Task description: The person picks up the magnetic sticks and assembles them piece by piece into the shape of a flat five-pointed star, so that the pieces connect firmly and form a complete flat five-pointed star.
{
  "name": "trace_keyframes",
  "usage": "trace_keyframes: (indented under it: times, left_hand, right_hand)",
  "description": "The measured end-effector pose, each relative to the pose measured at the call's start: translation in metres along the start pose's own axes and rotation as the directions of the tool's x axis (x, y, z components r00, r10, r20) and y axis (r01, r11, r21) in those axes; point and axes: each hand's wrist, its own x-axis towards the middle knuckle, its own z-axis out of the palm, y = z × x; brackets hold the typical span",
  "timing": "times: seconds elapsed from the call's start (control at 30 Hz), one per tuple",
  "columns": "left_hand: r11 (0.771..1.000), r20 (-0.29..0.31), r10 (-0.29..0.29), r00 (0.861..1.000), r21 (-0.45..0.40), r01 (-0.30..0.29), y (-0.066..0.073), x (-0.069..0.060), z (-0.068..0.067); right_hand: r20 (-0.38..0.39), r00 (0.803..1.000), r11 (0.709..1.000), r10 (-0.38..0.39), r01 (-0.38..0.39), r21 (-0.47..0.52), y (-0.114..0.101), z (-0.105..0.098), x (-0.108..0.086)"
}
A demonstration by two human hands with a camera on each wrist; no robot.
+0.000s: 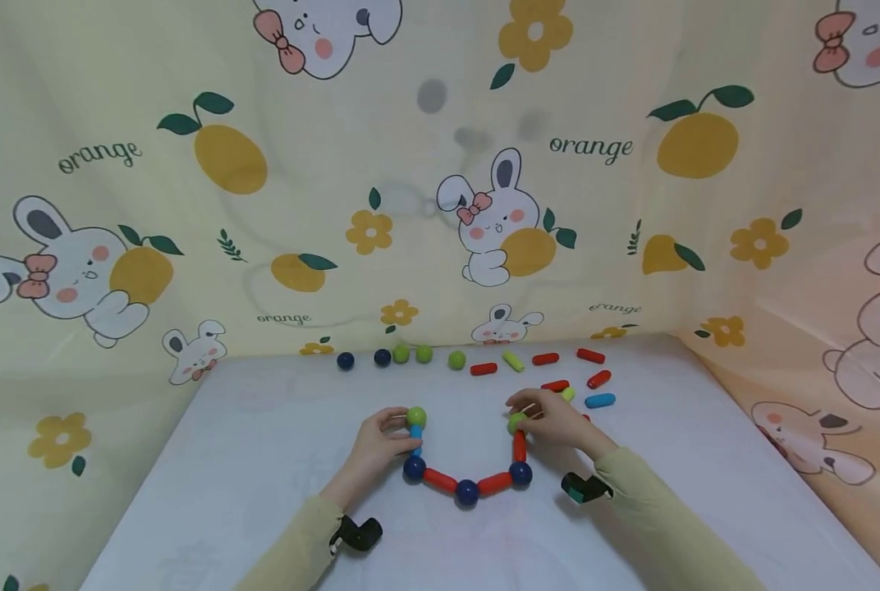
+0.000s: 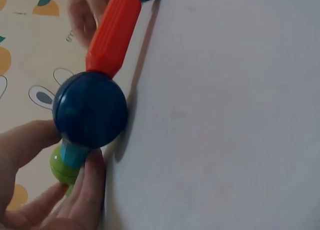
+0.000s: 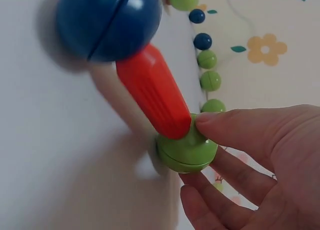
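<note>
A U-shaped chain of balls and rods lies on the white tabletop. Three navy balls, the middle one [image 1: 466, 492] nearest me, are joined by two red rods, one left [image 1: 440, 480] and one right [image 1: 495, 483]. On the left side, my left hand [image 1: 376, 443] grips a light-blue rod [image 1: 416, 433] just below a green ball [image 1: 416, 417], thumb and fingers on opposite sides. At the right end, my right hand [image 1: 558, 420] pinches another green ball [image 3: 185, 155], which touches the end of a red rod [image 3: 156, 92]. That rod's other end meets a navy ball [image 3: 107, 22].
Along the table's back edge are loose navy balls [image 1: 346, 361] and green balls [image 1: 456, 359]. Several red rods [image 1: 546, 359], a yellow-green rod [image 1: 513, 361] and a blue rod [image 1: 600, 400] lie at the back right. A patterned curtain [image 1: 410, 164] rises behind the table.
</note>
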Motion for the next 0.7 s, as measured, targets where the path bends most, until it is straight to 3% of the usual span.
trace_keyframes:
  times: [0.2, 0.47, 0.7]
  left_hand:
    - [1.000, 0.028, -0.029, 0.999, 0.002, 0.029, 0.001, 0.011, -0.005]
    - [1.000, 0.089, 0.020, 0.996, 0.009, -0.021, 0.000, 0.027, -0.014]
    - [0.999, 0.140, 0.020, 0.990, 0.045, -0.026, -0.002, 0.034, -0.018]
  right_hand:
    - [0.006, 0.999, 0.999, -0.040, 0.040, -0.014, 0.006, -0.001, -0.025]
    - [0.011, 0.997, 0.997, -0.075, 0.075, 0.008, 0.013, 0.002, -0.053]
    - [0.041, 0.995, 0.994, -0.094, 0.091, 0.069, 0.011, 0.004, -0.076]
